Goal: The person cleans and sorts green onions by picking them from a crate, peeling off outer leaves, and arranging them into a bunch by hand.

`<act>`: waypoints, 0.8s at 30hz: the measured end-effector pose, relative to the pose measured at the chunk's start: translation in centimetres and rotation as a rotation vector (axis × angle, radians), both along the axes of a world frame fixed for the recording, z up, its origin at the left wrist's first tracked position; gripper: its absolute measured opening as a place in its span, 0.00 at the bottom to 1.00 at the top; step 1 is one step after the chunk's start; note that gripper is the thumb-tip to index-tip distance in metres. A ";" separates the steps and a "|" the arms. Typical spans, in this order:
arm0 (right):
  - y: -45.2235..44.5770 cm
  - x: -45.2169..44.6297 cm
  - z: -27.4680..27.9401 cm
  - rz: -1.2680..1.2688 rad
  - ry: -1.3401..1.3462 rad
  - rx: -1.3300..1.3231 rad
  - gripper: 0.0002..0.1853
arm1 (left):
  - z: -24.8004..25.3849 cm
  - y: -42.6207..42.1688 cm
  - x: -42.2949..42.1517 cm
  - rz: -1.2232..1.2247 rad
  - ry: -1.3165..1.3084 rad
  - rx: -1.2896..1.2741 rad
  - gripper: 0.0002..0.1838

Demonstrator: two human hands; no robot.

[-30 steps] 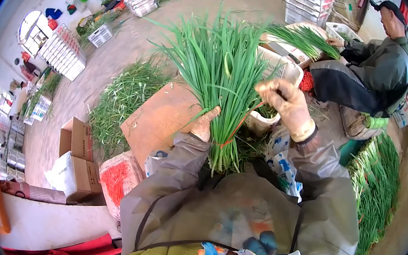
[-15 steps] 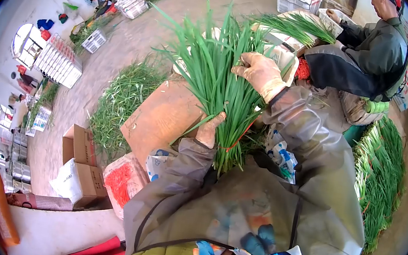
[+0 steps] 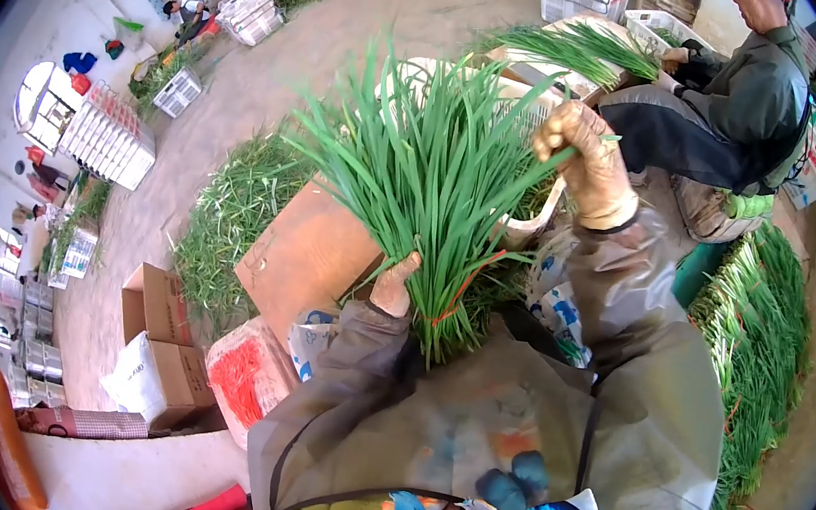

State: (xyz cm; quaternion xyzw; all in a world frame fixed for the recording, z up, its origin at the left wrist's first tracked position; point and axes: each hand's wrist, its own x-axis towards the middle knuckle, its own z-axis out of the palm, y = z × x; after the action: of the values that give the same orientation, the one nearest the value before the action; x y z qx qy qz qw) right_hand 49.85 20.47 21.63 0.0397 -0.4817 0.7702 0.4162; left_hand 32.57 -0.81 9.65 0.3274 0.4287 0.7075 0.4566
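A thick bundle of green chives [image 3: 442,173] stands upright in front of me, its leaves fanned out at the top. My left hand [image 3: 394,286] is wrapped round its lower part, with the far fingers hidden behind the stems. A red tie [image 3: 462,289] runs round the bundle near the base. To the right of the bundle, my gloved right hand [image 3: 592,163] is closed, pinching a chive leaf [image 3: 558,159] that angles away from the rest. A brown board [image 3: 311,252] lies just beyond my left hand.
A white basket [image 3: 541,215] sits behind the bundle. Loose chives [image 3: 237,210] heap on the floor at left; bundled chives [image 3: 758,365] line the right side. Another person [image 3: 746,112] sits at upper right beside chives. Red ties [image 3: 248,378] and a cardboard box [image 3: 166,348] are at left.
My right hand has moved right, away from the bundle's leaves, and now pinches a leaf out to the side. The bundle's top has spread wider. My left hand keeps its grip, slightly lower.
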 end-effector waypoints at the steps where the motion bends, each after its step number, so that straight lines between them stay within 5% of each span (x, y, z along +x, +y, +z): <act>1: 0.2 0.3 1.3 -0.189 -0.136 0.171 0.06 | -0.4 0.0 -0.3 -0.007 -0.032 0.019 0.26; 4: 1.5 0.5 5.3 -0.527 -0.235 0.441 0.07 | -0.9 0.1 -0.7 -0.063 -0.088 0.044 0.25; 6: 3.3 -0.1 7.5 -1.084 -0.659 1.194 0.11 | -2.1 0.5 -1.4 -0.057 -0.024 0.050 0.26; 10: 7.2 -4.4 7.1 -0.930 -0.842 1.752 0.17 | 0.2 0.6 0.1 -0.173 -0.099 0.083 0.27; 13: 5.6 -4.8 8.4 -0.438 -1.263 1.710 0.17 | -0.8 0.6 0.1 -0.097 -0.030 0.092 0.27; 16: 9.4 -4.0 6.1 -0.179 -0.970 1.118 0.16 | -0.3 0.2 0.2 -0.153 -0.119 0.079 0.27; 19: 10.7 0.8 6.8 -0.201 -0.429 0.582 0.15 | -1.2 0.0 -0.2 -0.097 -0.101 0.051 0.27; 22: 10.7 4.1 6.5 -0.267 -0.249 0.506 0.14 | 1.0 -0.1 0.8 -0.087 -0.150 0.075 0.26; 24: 4.7 4.6 7.2 -0.186 -0.750 0.888 0.16 | -1.0 0.6 -0.1 0.017 -0.082 0.091 0.25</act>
State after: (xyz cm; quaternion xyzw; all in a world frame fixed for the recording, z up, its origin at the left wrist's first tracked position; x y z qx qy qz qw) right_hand 54.42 25.15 28.86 -0.1072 -0.8739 0.4163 0.2268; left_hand 32.48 -0.21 8.67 0.3149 0.3797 0.7430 0.4525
